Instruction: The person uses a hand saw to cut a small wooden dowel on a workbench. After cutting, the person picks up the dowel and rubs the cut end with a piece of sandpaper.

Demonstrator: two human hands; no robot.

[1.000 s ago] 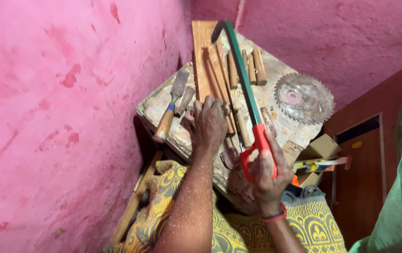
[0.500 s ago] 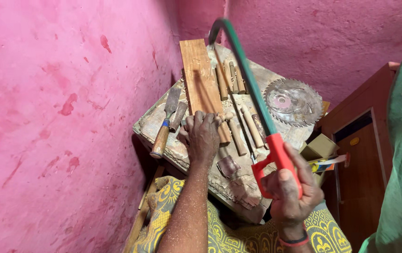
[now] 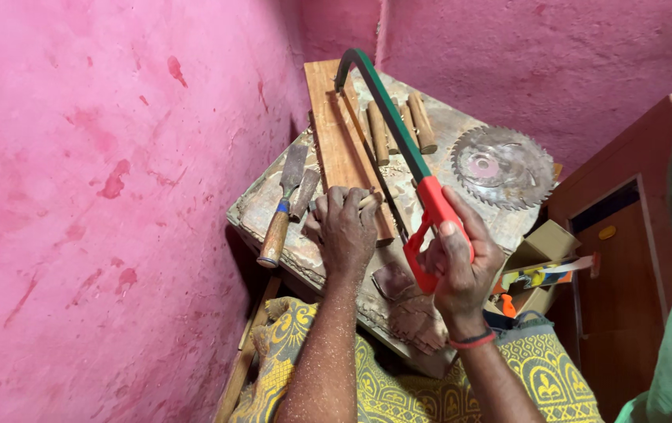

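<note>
My right hand (image 3: 457, 262) grips the red handle of a hacksaw (image 3: 398, 137) with a green frame that reaches away over the worn workbench (image 3: 261, 207). My left hand (image 3: 347, 231) presses down on a short wooden dowel (image 3: 369, 201) lying beside a long wooden plank (image 3: 340, 141). The saw blade runs along the plank's right side, close to my left fingers. Both forearms are dusted with sawdust.
A wooden-handled chisel (image 3: 281, 215) lies left of my left hand. Several cut dowels (image 3: 402, 125) rest at the back of the bench, a circular saw blade (image 3: 502, 166) at the right. Pink walls close in on the left and behind. A brown cabinet (image 3: 626, 274) stands right.
The saw has been drawn back towards me, my right hand moving right and lower. My left hand stays on the dowel. The view has shifted slightly.
</note>
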